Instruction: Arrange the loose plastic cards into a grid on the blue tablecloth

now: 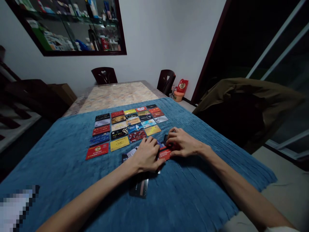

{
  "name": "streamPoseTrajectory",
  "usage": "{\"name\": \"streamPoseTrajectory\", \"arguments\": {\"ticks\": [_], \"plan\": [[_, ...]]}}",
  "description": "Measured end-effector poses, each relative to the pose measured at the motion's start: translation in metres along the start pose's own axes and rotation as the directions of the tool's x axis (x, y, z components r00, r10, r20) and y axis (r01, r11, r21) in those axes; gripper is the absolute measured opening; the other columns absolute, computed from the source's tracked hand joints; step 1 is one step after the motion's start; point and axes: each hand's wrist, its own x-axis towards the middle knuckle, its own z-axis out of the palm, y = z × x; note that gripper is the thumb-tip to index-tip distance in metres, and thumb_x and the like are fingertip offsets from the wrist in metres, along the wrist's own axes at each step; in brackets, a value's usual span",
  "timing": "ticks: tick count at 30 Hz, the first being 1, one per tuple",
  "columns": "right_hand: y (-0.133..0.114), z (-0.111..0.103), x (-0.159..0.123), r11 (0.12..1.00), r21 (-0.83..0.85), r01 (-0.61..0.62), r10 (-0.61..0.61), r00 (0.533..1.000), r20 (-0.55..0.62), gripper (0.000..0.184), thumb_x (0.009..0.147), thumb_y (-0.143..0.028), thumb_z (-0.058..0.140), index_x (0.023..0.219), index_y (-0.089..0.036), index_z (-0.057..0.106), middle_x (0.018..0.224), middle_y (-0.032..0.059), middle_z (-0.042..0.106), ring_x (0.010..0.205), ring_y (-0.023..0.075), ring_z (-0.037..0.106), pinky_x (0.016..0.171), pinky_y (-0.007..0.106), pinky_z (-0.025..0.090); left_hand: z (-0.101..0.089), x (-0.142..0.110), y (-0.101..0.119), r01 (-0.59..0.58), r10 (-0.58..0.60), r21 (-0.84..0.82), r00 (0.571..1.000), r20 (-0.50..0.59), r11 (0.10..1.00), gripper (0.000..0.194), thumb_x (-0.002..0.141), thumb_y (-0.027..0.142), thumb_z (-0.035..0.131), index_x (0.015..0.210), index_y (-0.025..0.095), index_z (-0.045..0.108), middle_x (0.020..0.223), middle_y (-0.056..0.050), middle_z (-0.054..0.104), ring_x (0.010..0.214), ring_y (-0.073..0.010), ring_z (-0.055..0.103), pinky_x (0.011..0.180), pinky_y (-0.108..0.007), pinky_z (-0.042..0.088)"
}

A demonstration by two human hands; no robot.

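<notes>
A red card point(164, 154) with a dark stripe lies between my hands, low over the blue cloth. My right hand point(182, 141) grips its right end, thumb below and curled fingers above. At its left edge, my left hand point(147, 155) is closed over loose cards, thumb by the red card; what its fingers hold is hidden. From under that hand stick out a white card point(132, 152) and a dark card with a stripe point(140, 187). Beyond the hands, several cards lie face up in rows, among them a yellow card point(120, 143) and a red-and-gold card point(97, 151).
The blue cloth point(60, 154) covers the near part of a marble-patterned table point(120, 91). Dark chairs point(104, 76) stand at the far end. To the right is a chair with a brown jacket point(241, 87) over it. A pixelated patch covers the lower left corner.
</notes>
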Motion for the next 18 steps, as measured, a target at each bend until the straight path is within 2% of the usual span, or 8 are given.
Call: {"name": "streamPoseTrajectory", "arguments": {"ticks": [3,8,18], "plan": [[0.000,0.003,0.000,1.000,-0.002,0.016,-0.016,0.999,0.029,0.043,0.080,-0.059,0.069,0.101,-0.021,0.072,0.101,0.0103,0.067,0.104,0.0285,0.048,0.087,0.044,0.038,0.000,0.000,0.003,0.006,-0.007,0.014,1.000,0.026,1.000,0.041,0.084,0.054,0.061,0.096,0.015,0.067,0.101,-0.015,0.064,0.100,-0.0309,0.054,0.087,-0.048,0.044],[-0.001,0.006,0.001,1.000,-0.011,0.021,-0.020,0.999,0.047,0.046,0.078,-0.059,0.071,0.103,-0.020,0.070,0.102,0.0100,0.065,0.102,0.0274,0.048,0.087,0.043,0.039,0.001,-0.001,0.009,-0.019,0.019,0.024,1.000,0.022,1.000,0.043,0.080,0.051,0.064,0.102,0.014,0.066,0.102,-0.015,0.063,0.102,-0.0316,0.052,0.089,-0.048,0.043],[-0.004,0.007,0.000,0.999,0.004,0.034,-0.034,0.998,0.057,0.050,0.078,-0.060,0.071,0.107,-0.020,0.069,0.105,0.0098,0.063,0.101,0.0270,0.049,0.088,0.043,0.039,0.001,-0.002,0.014,-0.041,0.039,0.083,0.999,0.021,0.996,0.027,0.083,0.037,0.057,0.093,0.014,0.068,0.094,-0.015,0.064,0.096,-0.0296,0.053,0.087,-0.046,0.043]]}}
